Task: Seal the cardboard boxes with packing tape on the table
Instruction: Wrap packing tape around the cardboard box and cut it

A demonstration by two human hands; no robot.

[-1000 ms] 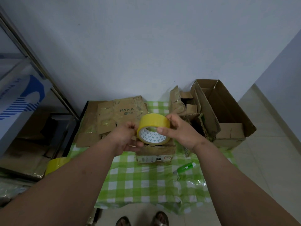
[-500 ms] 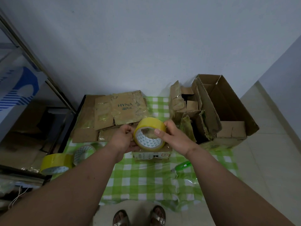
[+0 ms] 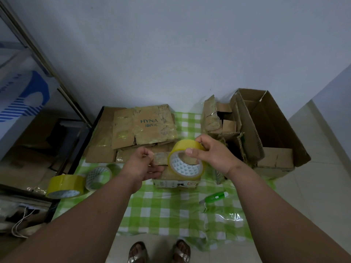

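Holding one tape roll (image 3: 187, 164), two rolls (image 3: 65, 185) aside.

Dim, flat indoor light, soft shadows, wide-angle bending at the edges, slightly soft focus.

1. My left hand (image 3: 141, 164) is bare: no glove, no ring that I can make out, no watch or band at the wrist.
2. My right hand (image 3: 210, 154) is bare as well, with short, plain nails on the thumb and fingers.
3. Both my forearms are uncovered the whole way to the bottom edge of the view; no sleeve or cuff shows on either.
4. On my feet I wear shiny metallic bronze-coloured open-toed sandals (image 3: 181, 251), each with broad straps crossing over the top of the foot and my toes showing at the front.
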